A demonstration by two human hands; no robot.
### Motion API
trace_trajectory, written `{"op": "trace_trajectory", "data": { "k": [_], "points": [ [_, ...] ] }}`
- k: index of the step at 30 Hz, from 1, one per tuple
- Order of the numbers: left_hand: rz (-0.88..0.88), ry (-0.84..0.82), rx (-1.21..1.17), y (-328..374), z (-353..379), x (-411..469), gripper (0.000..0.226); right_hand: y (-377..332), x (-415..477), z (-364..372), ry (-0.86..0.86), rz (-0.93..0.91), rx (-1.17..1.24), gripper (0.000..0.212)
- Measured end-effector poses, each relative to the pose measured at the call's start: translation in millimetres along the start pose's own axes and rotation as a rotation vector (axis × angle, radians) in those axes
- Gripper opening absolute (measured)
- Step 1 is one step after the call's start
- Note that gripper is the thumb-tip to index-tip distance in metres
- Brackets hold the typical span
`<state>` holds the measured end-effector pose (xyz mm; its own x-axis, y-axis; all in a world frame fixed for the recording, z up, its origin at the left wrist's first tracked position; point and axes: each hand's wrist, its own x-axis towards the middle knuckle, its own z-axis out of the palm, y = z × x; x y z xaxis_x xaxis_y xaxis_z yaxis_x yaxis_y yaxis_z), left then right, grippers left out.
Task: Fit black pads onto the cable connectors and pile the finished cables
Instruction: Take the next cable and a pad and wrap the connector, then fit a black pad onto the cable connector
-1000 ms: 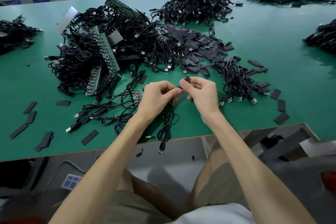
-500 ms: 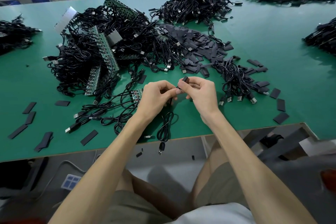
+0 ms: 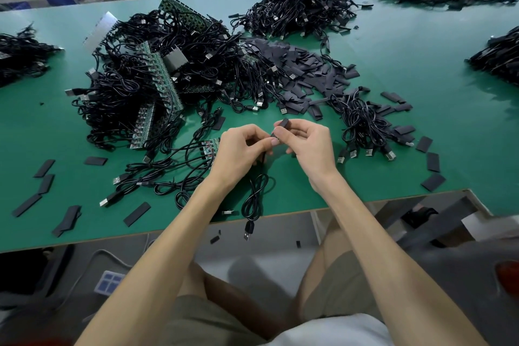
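- Table (image 3: 421,109) of green board: its near edge passes under the forearms. Bare room lies at the right and in a strip along that near edge.
- Tangle of cables and circuit strips (image 3: 140,87) fills the far left. A wide sweep that way could, I judge, snag a loop and drag others with it.
- Heap of black pads (image 3: 303,73) lies at far centre, with a bundle of cables (image 3: 365,126) near it on the right, which is likely the finished pile.
- Right hand (image 3: 311,146) pinches one black pad (image 3: 280,126) between thumb and forefinger above the table.
- Left hand (image 3: 238,149), just beside it with fingers curled, grips the cable (image 3: 254,199) near its end. The connector itself is hidden.
- Plug (image 3: 248,232) of that cable dangles past the near edge. Its weight might tug the connector off line, so the pad could seat skewed or drop to the floor, where small black bits (image 3: 214,239) lie.
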<state>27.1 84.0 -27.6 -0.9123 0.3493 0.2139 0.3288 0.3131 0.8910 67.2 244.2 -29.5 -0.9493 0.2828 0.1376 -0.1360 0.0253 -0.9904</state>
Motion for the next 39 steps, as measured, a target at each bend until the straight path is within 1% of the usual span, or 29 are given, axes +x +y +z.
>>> {"op": "trace_trajectory", "data": {
  "k": [5, 8, 11, 16, 19, 22, 25, 27, 29, 30, 32, 34, 37, 39],
  "points": [
    [0.007, 0.002, 0.019, -0.2, 0.0, 0.3, 0.019, -0.3, 0.1, 1.8, -0.011, -0.026, -0.064, 0.006],
    [0.012, 0.002, 0.028, -0.2, 0.5, 0.0, 0.018, 0.2, 0.3, 3.6, 0.012, -0.041, -0.144, 0.019],
    [0.01, -0.008, 0.04, 1.4, 0.6, -0.5, 0.019, 0.9, 0.1, 2.9, 0.045, -0.026, -0.183, 0.025],
    [0.007, -0.067, 0.023, 9.0, 1.4, -2.7, 0.029, -1.4, 0.1, 1.4, 0.107, 0.0, -0.09, 0.023],
    [-0.006, -0.166, 0.015, 15.1, 0.1, -4.4, 0.035, -0.8, 0.1, 1.6, 0.169, 0.003, -0.023, 0.021],
    [-0.035, -0.283, 0.037, 22.5, -5.5, -5.0, 0.036, -0.9, 0.7, 2.7, 0.185, 0.021, -0.014, 0.023],
    [-0.088, -0.491, 0.111, 33.6, -14.5, -1.4, 0.035, 1.2, 1.8, 2.4, 0.181, 0.029, -0.016, 0.023],
    [-0.11, -0.644, 0.213, 41.2, -23.7, 1.5, 0.031, 2.7, 2.7, 1.6, 0.177, 0.031, -0.006, 0.025],
    [-0.114, -0.739, 0.308, 47.7, -32.9, 1.6, 0.028, 2.8, 2.5, 2.0, 0.169, 0.035, -0.004, 0.026],
    [-0.131, -0.773, 0.319, 49.9, -36.3, 0.9, 0.027, 2.0, 2.4, 2.4, 0.169, 0.039, -0.004, 0.026],
    [-0.175, -0.82, 0.264, 52.5, -38.3, -1.4, 0.025, 1.9, 2.8, 1.5, 0.157, 0.04, -0.011, 0.026],
    [-0.19, -0.819, 0.143, 54.2, -35.8, -4.4, 0.026, -0.8, 0.8, 1.5, 0.149, 0.031, -0.014, 0.028],
    [-0.173, -0.806, -0.125, 56.7, -28.0, -6.6, 0.023, -4.0, 1.7, 4.6, 0.15, 0.012, -0.018, 0.042],
    [-0.183, -0.767, -0.321, 60.6, -21.4, -3.5, 0.019, -7.7, 2.3, 4.8, 0.15, 0.033, -0.007, 0.047]
  ]
}}
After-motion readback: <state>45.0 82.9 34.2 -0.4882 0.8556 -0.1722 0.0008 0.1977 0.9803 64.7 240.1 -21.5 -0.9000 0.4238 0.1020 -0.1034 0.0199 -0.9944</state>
